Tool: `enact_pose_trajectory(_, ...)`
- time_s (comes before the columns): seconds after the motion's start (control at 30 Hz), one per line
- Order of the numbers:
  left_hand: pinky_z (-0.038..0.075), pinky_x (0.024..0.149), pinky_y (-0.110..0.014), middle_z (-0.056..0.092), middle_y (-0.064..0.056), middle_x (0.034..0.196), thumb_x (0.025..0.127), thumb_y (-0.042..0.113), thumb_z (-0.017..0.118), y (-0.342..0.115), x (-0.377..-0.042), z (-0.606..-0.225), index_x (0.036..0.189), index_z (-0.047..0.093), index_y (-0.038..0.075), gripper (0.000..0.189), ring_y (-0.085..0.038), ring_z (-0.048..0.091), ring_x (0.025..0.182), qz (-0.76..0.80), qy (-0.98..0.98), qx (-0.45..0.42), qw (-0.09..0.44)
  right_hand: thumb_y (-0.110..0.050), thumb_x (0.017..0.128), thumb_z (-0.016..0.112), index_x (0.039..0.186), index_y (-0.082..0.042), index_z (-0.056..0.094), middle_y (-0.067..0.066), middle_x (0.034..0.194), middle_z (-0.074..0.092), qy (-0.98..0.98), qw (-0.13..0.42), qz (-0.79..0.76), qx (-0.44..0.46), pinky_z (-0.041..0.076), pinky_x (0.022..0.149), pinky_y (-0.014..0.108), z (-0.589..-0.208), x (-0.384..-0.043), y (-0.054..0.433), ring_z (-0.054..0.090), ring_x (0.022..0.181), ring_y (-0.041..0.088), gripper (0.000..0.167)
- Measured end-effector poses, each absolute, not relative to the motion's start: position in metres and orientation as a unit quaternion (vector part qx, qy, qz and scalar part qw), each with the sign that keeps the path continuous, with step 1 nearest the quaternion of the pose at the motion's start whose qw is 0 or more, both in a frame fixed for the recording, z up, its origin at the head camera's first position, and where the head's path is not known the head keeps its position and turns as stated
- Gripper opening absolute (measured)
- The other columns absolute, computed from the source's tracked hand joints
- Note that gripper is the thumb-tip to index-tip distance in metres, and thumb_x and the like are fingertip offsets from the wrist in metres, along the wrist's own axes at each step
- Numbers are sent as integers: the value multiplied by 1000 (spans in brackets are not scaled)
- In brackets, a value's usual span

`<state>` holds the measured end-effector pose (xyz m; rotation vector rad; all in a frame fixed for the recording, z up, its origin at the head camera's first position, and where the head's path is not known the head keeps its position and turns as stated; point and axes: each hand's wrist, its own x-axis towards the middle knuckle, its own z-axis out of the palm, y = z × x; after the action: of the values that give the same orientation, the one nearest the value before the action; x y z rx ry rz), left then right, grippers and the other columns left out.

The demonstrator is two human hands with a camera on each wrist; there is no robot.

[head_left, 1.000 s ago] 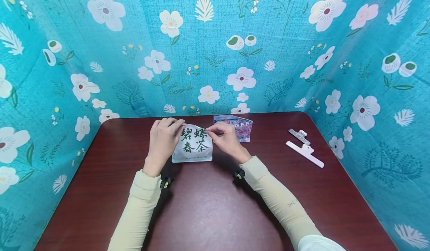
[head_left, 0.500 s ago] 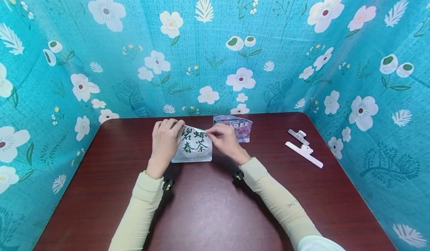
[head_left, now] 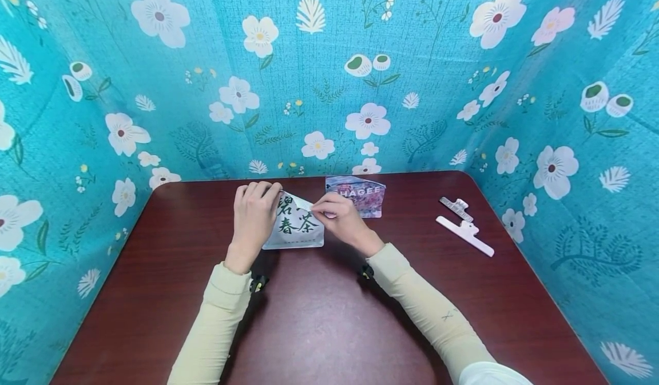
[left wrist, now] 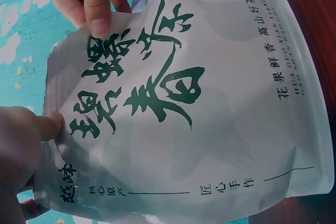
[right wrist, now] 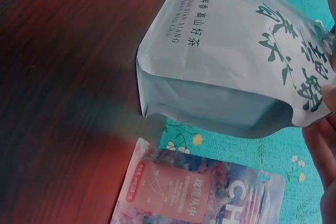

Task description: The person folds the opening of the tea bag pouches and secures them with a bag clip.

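Observation:
A white tea bag [head_left: 294, 237] with large green brush characters stands on the table, gripped at its top by both hands. My left hand [head_left: 253, 219] pinches the top left edge, thumb on the printed face [left wrist: 168, 103] and fingers behind, as the left wrist view shows. My right hand [head_left: 344, 218] pinches the top edge near the right corner between thumb and fingers. A pale flap [head_left: 302, 203] there slants down over an upper character. In the right wrist view the bag's gusseted side [right wrist: 210, 100] shows, with the right hand [right wrist: 323, 140] at the frame's edge.
A pink and blue pouch [head_left: 369, 205] stands behind the right hand. On the right side of the table lie a grey clip [head_left: 456, 208] and a longer white clip [head_left: 465, 236]. A flowered teal curtain [head_left: 288, 87] hangs around the dark red table [head_left: 309, 316].
The right hand has moved slightly left and down, drawing the bag's top right edge over into a larger pale flap. More of the pouch lettering shows. The left hand has barely shifted.

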<state>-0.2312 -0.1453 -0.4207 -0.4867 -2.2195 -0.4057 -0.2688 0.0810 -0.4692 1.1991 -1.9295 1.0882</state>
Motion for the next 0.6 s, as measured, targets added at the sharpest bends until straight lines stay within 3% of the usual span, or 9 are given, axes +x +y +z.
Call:
enact_pose_trajectory(0.43, 45, 83, -50, 70, -12, 94, 96, 14, 66, -146, -232, -421, 105, 75, 7, 14, -33, 63, 88, -159, -883, -198, 396, 9, 77, 81, 91, -2, 80, 6, 86, 72, -733, 335, 355, 473, 56, 74, 28, -465, -266, 77, 67, 80, 19, 18)
enact_pose_trajectory(0.6, 45, 84, -51, 70, -13, 94, 96, 25, 61, -145, -232, -421, 103, 75, 6, 24, -33, 63, 90, -165, -877, -201, 404, 7, 79, 81, 92, -3, 80, 5, 86, 71, -742, 336, 332, 476, 57, 75, 28, -465, -267, 76, 67, 81, 18, 16)
